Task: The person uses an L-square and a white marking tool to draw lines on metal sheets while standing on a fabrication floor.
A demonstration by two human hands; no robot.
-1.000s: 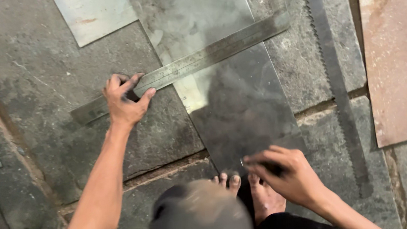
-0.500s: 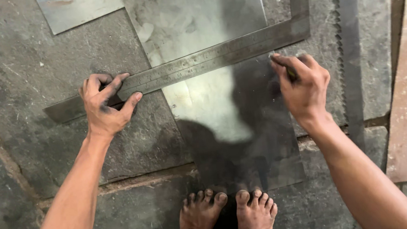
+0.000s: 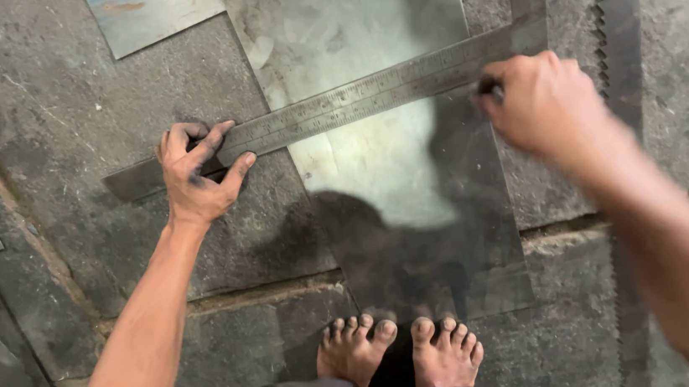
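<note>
While the person stands barefoot at the sheet's near edge, it looks like this:
Steel ruler [image 3: 369,94]: lies across the metal sheet [image 3: 385,173], long axis running low-left to high-right.
Left hand [image 3: 195,174]: fingers spread, pressing flat on the ruler's left end, off the sheet on the stone floor [image 3: 59,120].
Right hand [image 3: 542,103]: curled shut at the ruler's right end, pinching something small and dark; can't tell what.
Nearer hand: both are on it, one per end.
</note>
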